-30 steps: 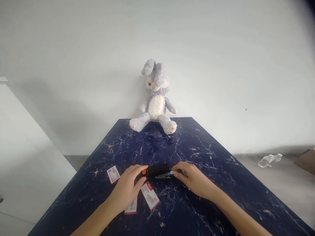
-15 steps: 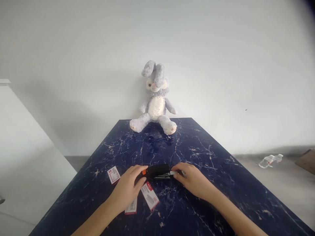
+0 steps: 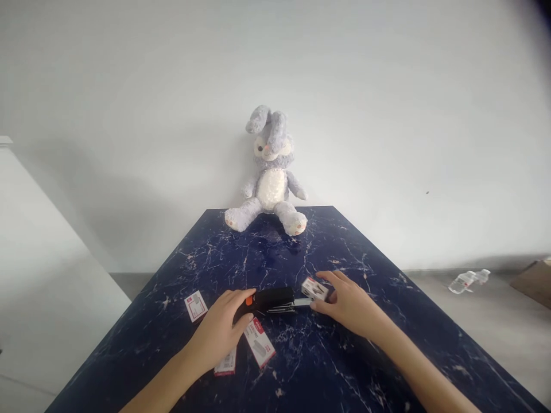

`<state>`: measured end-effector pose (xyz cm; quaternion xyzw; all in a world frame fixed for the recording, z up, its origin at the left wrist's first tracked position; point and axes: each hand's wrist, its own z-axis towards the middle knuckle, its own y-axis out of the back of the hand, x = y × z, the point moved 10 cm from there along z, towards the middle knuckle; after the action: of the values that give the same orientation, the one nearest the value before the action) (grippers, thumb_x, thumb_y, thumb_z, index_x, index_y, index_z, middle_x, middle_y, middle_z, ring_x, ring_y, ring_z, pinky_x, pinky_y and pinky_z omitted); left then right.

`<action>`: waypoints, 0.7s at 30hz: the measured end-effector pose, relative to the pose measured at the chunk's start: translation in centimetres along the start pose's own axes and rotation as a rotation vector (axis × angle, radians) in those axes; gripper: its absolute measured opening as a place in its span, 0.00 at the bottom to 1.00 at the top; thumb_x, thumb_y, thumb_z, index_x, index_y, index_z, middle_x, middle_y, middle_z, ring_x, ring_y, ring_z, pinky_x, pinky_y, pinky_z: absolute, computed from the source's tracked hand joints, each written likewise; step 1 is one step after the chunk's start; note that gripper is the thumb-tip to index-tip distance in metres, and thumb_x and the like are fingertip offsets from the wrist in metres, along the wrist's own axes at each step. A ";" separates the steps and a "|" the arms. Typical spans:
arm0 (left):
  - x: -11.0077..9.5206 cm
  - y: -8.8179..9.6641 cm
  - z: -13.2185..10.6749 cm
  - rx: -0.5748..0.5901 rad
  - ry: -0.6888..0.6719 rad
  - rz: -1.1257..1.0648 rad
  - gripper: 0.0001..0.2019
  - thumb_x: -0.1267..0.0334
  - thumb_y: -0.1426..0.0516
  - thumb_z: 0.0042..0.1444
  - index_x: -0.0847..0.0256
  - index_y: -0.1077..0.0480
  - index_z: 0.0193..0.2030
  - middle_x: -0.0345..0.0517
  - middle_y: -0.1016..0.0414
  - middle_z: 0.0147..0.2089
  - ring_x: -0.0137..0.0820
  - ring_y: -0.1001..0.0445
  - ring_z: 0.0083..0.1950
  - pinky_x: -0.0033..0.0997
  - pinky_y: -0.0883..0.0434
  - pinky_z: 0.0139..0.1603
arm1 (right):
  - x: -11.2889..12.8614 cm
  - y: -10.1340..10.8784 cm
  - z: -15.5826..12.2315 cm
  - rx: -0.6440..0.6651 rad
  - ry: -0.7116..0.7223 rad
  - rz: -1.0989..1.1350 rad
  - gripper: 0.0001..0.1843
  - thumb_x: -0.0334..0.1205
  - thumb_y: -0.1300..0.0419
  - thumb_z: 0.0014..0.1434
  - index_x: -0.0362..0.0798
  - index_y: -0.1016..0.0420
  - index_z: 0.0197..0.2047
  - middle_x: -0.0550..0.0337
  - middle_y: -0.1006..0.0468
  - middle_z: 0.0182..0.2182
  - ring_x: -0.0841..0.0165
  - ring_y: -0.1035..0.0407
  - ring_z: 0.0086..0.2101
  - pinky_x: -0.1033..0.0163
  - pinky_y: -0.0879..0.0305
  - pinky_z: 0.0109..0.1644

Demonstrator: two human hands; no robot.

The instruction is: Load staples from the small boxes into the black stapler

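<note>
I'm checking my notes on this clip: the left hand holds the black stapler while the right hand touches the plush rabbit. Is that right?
Not quite: the right hand is away from the plush rabbit. The head view shows it at the small white box. The left hand does hold the black stapler.

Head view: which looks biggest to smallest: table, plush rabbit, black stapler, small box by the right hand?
Table
Plush rabbit
Black stapler, partly hidden by the left hand
Small box
</note>
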<state>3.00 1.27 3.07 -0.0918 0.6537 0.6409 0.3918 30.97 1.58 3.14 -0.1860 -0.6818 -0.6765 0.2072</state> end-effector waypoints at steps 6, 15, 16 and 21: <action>0.3 0.8 0.2 -0.060 0.072 0.028 0.17 0.55 0.45 0.62 0.48 0.31 0.57 0.48 0.25 0.52 0.43 0.25 0.51 0.40 0.27 0.47 | 2.2 0.4 -0.2 -0.121 0.078 -0.025 0.14 0.51 0.46 0.64 0.51 0.26 0.37 0.57 0.22 0.35 0.65 0.29 0.30 0.62 0.40 0.33; 0.0 0.4 0.3 -0.075 0.104 -0.048 0.08 0.57 0.42 0.58 0.51 0.27 0.44 0.44 0.21 0.43 0.41 0.24 0.46 0.36 0.29 0.44 | 5.4 -3.0 -1.7 -0.055 0.218 -0.259 0.23 0.47 0.58 0.71 0.48 0.29 0.33 0.54 0.23 0.31 0.63 0.28 0.32 0.60 0.46 0.34; 0.1 0.3 0.3 -0.073 0.105 -0.066 0.10 0.57 0.42 0.58 0.51 0.27 0.46 0.44 0.21 0.43 0.40 0.24 0.45 0.36 0.29 0.44 | 5.9 -3.5 -1.9 -0.053 0.230 -0.280 0.20 0.45 0.56 0.70 0.48 0.29 0.34 0.54 0.24 0.32 0.63 0.28 0.32 0.61 0.46 0.34; 0.5 0.4 0.3 -0.106 0.109 -0.149 0.17 0.59 0.39 0.55 0.49 0.28 0.53 0.43 0.19 0.47 0.41 0.22 0.47 0.38 0.27 0.48 | 7.5 -5.1 -2.6 -0.035 0.307 -0.315 0.07 0.36 0.50 0.60 0.47 0.31 0.37 0.54 0.27 0.35 0.63 0.30 0.33 0.61 0.45 0.35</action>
<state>2.54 1.85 3.07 -0.1956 0.6303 0.6378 0.3971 21.96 -1.34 2.83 0.0243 -0.6508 -0.7328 0.1973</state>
